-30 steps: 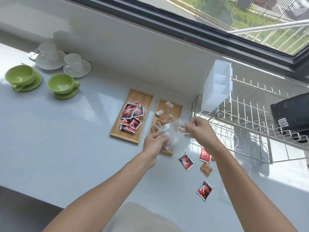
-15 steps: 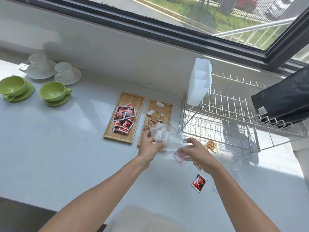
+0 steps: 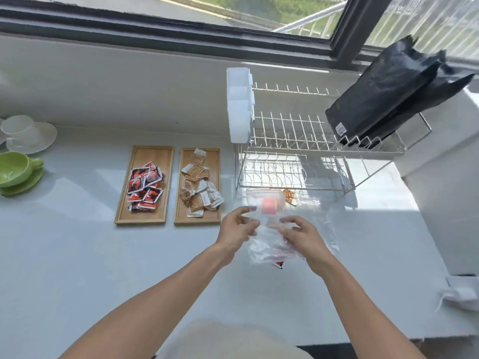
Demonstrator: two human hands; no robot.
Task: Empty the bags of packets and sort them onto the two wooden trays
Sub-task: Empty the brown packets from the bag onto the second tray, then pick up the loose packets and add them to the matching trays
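head view: both hands work a clear, crinkled plastic bag lying on the white tabletop just right of the two wooden trays. the left hand pinches the bag's left edge with curled fingers; the right hand has its fingers bent over the film, but whether it truly grips or only presses i cannot tell. the left wooden tray carries a heap of red-and-black square packets; the right wooden tray carries tan and white paper packets. the trays sit side by side, nearly touching.

the bag looks feather-light, limp and slippery, so it should be taken by its bottom corners and tipped mouth-down. the packets are likely flat, light and stiff enough to pinch by an edge, though glossy ones may slide.

hard to make out: a blurred red packet shows through the film, and a red-and-black corner pokes out below the bag, but how many lie inside or beneath is unclear. a tan packet lies near the foot of the white wire dish rack, partly veiled by plastic. a green cup on its saucer is cut off at the left edge.
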